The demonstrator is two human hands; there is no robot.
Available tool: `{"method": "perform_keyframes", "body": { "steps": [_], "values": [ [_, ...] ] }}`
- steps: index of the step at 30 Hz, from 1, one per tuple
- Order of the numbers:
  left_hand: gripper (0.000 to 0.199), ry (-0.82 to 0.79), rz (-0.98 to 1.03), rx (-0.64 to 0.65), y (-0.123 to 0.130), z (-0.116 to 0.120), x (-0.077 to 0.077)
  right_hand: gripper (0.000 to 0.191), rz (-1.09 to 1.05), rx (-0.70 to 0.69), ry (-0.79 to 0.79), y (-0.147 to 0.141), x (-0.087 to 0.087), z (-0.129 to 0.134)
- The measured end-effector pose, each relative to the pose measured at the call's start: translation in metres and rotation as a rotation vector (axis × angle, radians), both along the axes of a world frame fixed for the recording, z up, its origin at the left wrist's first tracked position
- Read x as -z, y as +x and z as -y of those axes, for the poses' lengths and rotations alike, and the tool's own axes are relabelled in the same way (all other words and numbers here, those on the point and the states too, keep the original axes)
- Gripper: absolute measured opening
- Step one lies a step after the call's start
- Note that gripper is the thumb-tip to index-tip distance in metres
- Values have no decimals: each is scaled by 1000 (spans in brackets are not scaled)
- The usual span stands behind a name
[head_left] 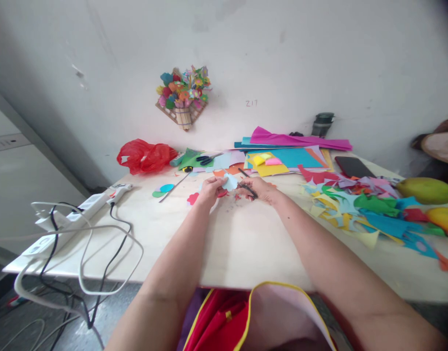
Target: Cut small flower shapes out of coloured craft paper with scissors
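Observation:
My left hand (211, 190) pinches a small light blue piece of paper (230, 182) over the middle of the table. In my right hand (259, 189) is a pair of scissors (248, 190) with dark handles, its blades pointing left at the paper's edge. Whether the blades touch the paper is too small to tell. Just left of my left hand lies a red paper flower (192, 198). Orange paper (224, 172) lies behind the hands, and small dark scraps are scattered below them.
Paper offcuts (359, 204) spread over the right, near a phone (353, 167) and a green-yellow fruit (426, 190). Coloured sheets (300, 158) lie at the back. A red plastic bag (146, 156), second scissors (205, 159), and a power strip (73, 214) with loose cables stand leftward.

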State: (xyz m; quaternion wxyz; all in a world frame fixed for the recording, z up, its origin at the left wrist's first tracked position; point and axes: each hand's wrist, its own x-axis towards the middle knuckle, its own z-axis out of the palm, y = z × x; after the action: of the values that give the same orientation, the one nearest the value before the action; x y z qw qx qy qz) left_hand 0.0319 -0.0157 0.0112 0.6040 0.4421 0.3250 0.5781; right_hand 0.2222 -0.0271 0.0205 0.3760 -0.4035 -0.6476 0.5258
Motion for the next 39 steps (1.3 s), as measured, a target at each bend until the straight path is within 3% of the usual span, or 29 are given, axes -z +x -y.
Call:
{"method": "perform_keyframes", "body": {
  "steps": [8, 19, 34, 39],
  "values": [
    [37, 13, 5, -44, -1, -1, 0, 22, -47, 122, -19, 1, -5, 5],
    [45, 30, -125, 11, 2, 1, -1, 46, -213, 285, 17, 6, -10, 5],
    [43, 11, -268, 162, 4, 6, 0, 32, -245, 265, 18, -4, -16, 9],
    [47, 18, -211, 161, 3, 5, -1, 33, -214, 222, 26, 1, -15, 9]
  ]
}}
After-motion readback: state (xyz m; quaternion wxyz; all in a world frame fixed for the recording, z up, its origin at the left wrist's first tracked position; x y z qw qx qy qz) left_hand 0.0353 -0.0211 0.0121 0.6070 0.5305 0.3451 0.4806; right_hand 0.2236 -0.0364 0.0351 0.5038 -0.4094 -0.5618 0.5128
